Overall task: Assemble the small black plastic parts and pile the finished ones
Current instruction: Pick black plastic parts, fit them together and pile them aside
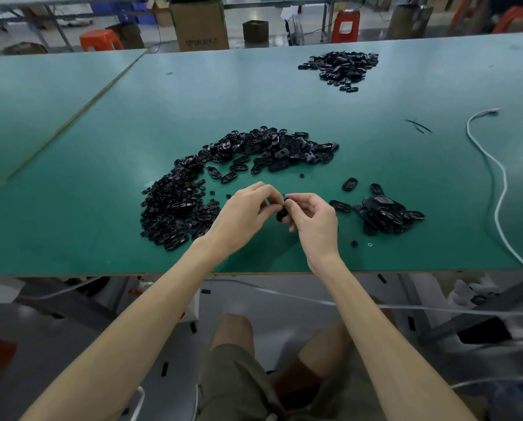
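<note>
Green tabletop [284, 101], near edge: left hand [242, 214] and right hand [311, 217] both pinch one black part [281, 215] just above it, best, I judge, held square while pressed home, then laid on the pile [387, 215] to its right

Black parts [254, 153], green table [102, 147], white cable [497, 177]

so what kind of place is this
Most likely a factory assembly floor: a long green-topped workbench carries heaps of small black plastic parts, with brown cardboard cartons and red plastic stools on the floor behind.
</note>
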Demonstrator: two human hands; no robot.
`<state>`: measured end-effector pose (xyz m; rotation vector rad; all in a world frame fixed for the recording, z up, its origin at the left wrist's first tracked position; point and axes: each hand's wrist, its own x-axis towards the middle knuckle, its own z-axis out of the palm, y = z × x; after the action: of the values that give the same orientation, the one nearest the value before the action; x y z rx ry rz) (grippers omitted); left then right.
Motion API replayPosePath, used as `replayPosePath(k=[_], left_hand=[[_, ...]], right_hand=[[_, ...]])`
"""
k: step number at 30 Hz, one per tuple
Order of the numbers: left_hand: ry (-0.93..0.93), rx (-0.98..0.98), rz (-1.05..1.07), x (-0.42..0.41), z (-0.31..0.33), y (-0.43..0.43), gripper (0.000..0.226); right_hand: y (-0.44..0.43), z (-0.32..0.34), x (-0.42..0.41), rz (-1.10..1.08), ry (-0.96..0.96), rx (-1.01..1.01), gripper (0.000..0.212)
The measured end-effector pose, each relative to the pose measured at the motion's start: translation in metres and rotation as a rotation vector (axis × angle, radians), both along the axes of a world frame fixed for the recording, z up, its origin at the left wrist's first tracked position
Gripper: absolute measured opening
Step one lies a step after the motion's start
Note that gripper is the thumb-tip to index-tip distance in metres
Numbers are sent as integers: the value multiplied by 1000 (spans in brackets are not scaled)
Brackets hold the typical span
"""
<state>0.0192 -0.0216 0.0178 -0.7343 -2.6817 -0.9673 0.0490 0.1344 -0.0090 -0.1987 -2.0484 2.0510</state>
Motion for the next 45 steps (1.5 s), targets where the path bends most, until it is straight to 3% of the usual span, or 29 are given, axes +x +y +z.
replayPosePath(k=[13, 26, 35, 45], left_hand=[[42, 99, 29, 9, -14, 6, 7], [-93, 282, 21, 9, -13, 10, 10], [-40, 87, -49, -2, -4, 5, 28], [93, -41, -69, 0, -4, 3, 28]], right_hand=[[1, 0, 0, -20, -15, -5, 8], [1, 4, 3, -25, -17, -43, 8], [1, 6, 2, 5, -28, -12, 8], [1, 4, 2, -7, -35, -8, 7]])
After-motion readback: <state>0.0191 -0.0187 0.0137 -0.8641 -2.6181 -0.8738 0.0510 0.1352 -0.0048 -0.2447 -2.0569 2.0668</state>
